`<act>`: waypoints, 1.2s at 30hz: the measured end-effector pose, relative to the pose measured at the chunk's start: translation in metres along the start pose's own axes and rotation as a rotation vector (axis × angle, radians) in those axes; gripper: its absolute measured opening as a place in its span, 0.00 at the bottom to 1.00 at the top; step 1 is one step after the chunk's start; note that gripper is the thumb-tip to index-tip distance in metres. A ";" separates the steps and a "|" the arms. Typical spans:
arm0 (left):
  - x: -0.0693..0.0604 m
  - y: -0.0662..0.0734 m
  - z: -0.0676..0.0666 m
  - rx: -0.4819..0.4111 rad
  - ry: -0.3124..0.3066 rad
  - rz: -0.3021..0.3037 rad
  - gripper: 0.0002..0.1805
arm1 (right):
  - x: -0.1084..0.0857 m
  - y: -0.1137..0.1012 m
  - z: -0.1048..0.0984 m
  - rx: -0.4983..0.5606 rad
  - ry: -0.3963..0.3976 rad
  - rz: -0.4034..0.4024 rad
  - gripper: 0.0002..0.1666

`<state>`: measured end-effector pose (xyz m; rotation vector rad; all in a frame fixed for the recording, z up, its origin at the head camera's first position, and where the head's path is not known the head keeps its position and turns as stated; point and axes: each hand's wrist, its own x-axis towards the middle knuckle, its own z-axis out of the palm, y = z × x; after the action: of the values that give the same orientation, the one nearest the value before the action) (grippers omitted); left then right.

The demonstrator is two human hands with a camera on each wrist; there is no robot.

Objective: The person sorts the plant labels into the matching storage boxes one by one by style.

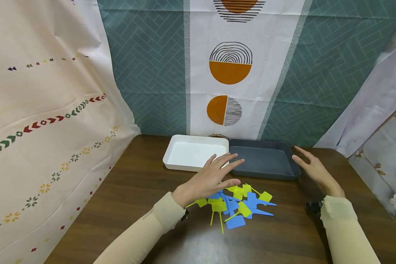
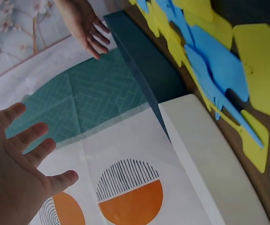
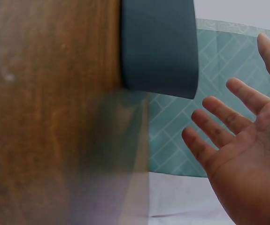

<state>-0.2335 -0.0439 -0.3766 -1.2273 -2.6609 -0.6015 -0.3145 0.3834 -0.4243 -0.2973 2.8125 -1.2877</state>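
— Where are the yellow tags and blue tags?
— Loosely piled on the bench, before 2 trays; left grip and right grip are empty, fingers spread apart.
— Handling?
— Probably light, flexible plastic; pinch the broad heads, not the slim prongs.

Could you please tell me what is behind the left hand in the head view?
Behind the left hand show the white tray, dark tray, yellow tags and blue tags; it covers part of the white tray's near wall, which cannot be seen.
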 end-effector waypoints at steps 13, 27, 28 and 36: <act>-0.010 0.005 0.007 0.009 -0.043 0.038 0.37 | 0.001 0.010 0.003 -0.061 0.011 0.003 0.46; -0.017 0.001 0.016 -0.002 -0.058 0.029 0.37 | 0.001 0.018 0.005 -0.036 -0.013 0.024 0.46; -0.016 0.001 0.016 -0.003 -0.060 0.030 0.37 | 0.001 0.019 0.005 -0.036 -0.014 0.026 0.46; -0.017 0.000 0.018 -0.012 -0.084 0.035 0.37 | 0.000 0.030 0.002 0.049 -0.066 0.070 0.49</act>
<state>-0.2214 -0.0481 -0.3980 -1.3275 -2.7008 -0.5736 -0.3188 0.4008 -0.4479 -0.2334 2.7067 -1.3048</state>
